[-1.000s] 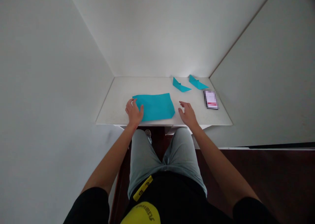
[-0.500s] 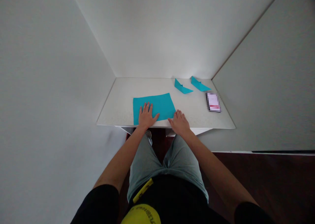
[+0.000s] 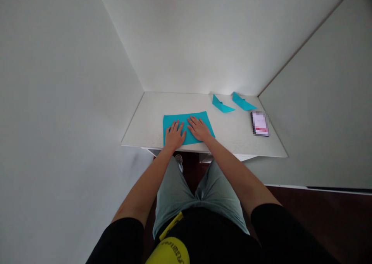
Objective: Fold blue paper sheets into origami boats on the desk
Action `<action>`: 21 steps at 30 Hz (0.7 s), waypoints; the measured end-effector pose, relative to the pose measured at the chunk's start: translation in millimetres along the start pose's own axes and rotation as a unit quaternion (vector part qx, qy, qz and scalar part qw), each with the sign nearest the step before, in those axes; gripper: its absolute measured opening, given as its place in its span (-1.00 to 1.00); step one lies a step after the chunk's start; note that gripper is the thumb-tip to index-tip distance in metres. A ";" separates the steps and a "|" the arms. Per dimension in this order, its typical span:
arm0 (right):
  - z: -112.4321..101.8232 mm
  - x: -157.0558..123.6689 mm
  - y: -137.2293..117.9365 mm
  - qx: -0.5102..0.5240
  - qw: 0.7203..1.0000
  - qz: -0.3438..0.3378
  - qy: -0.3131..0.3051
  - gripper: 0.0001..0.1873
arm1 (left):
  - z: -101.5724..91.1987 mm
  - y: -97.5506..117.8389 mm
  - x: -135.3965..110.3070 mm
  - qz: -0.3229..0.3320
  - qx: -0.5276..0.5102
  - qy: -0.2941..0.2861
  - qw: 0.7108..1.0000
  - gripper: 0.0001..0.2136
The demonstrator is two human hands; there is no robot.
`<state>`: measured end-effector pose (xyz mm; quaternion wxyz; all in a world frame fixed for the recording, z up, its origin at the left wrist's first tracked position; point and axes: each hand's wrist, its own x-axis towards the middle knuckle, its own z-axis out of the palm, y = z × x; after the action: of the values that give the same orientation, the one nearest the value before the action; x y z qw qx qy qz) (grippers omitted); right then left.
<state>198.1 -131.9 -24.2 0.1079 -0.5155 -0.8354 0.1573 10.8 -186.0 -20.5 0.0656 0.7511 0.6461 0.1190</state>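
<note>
We have both hands spread flat, palms down, on a turquoise sheet of paper. The left hand and the right hand lie side by side with the fingers loose and nothing grasped; they only press on the sheet.

We judge the paper to be very light, thin and limp. It would probably bend under its own weight, slide easily on the smooth top, and crease or tear if pinched hard. We think the free corners and the far edge are the best places to take hold, pinching lightly between thumb and fingertip while the other palm pins it down.

The sheet is a plain, even turquoise rectangle, matte and lying flat. Whether it is already doubled over, we cannot tell. It sits at the near edge of the white table, left of middle.

Farther back on the right are two folded shapes of the same paper, one near the other, and a phone just in front of them.
</note>
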 end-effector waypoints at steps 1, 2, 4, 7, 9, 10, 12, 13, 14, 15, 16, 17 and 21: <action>-2.4 -2.9 7.1 -0.004 1.000 0.005 0.002 -0.24 | -1.7 -6.6 2.3 -0.011 0.001 0.000 1.000 -0.38; -4.8 -5.8 13.3 -0.007 1.000 0.017 0.006 -0.22 | -3.3 -13.3 4.5 -0.022 0.003 -0.003 1.000 -0.35; -9.3 -10.5 23.2 -0.009 0.998 0.055 0.020 -0.18 | -5.9 -25.3 7.9 -0.036 0.007 -0.007 0.999 -0.29; -15.4 -14.3 35.0 0.009 0.993 0.109 0.046 -0.16 | -7.2 -34.7 9.3 -0.041 0.010 -0.004 0.999 -0.25; -20.1 -14.4 40.6 0.057 0.987 0.129 0.076 -0.18 | -6.6 -35.3 8.5 -0.045 0.011 0.001 0.999 -0.23; -23.0 -14.0 41.6 0.094 0.981 0.137 0.099 -0.18 | -6.1 -34.8 8.0 -0.049 0.011 0.003 0.999 -0.22; -30.7 -13.9 36.4 0.169 0.962 0.158 0.146 -0.14 | -5.5 -33.3 7.4 -0.054 0.015 0.004 0.998 -0.21; -36.1 -15.3 28.8 0.202 0.952 0.164 0.161 -0.12 | -5.5 -32.8 7.5 -0.056 0.019 0.003 0.998 -0.21; -42.8 -18.6 17.2 0.227 0.945 0.169 0.166 -0.11 | -5.7 -32.7 8.1 -0.058 0.024 0.000 0.998 -0.22; -51.2 -24.5 1.4 0.247 0.943 0.161 0.154 -0.13 | -6.4 -32.9 9.0 -0.061 0.029 -0.003 0.998 -0.22; -61.6 -33.6 -18.2 0.286 0.939 0.128 0.142 -0.18 | -7.3 -33.5 10.3 -0.065 0.035 -0.007 0.997 -0.23; -74.2 -46.1 -41.0 0.344 0.928 0.072 0.123 -0.23 | -8.5 -34.6 11.9 -0.067 0.039 -0.011 0.997 -0.24; -140.9 -118.4 -143.6 0.588 0.782 -0.207 -0.010 -0.47 | -14.2 -44.2 17.9 -0.098 0.042 -0.019 0.994 -0.33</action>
<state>180.3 -276.7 158.0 0.4118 -0.1654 -0.6681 0.5973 -32.7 -162.3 -16.3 0.0575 0.6886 0.7195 0.0701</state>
